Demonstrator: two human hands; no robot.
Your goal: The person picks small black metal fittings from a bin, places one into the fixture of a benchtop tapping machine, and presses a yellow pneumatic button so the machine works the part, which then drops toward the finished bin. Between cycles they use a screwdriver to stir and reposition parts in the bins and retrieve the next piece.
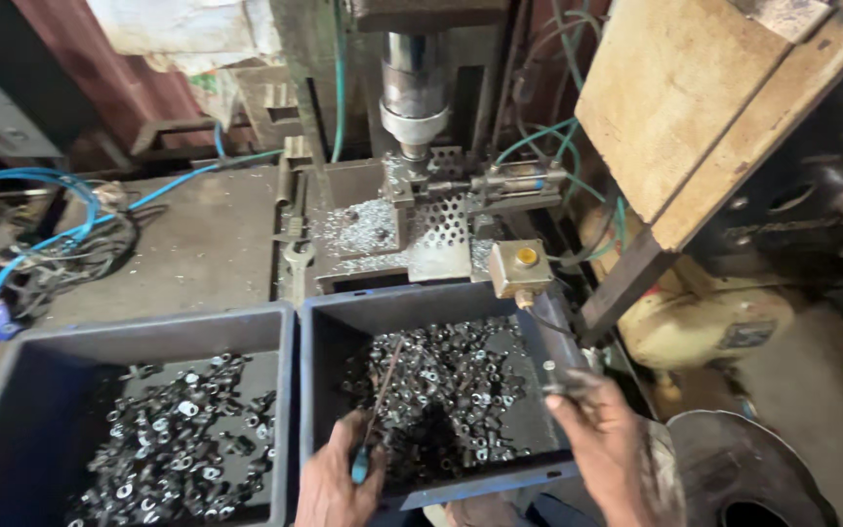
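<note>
Fingers (pixel 578 388) hover over blue bin (pixel 421 304) on grimy workshop bench (pixel 197 249).

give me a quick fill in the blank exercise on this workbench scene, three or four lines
1. The left hand holds a thin rod with a ____ handle.
2. The number of dark bins of small metal parts side by side is ____.
3. The right hand is at the ____ edge of the right bin.
4. The button on the small box is ____.

Missing words: blue; two; right; yellow
</note>
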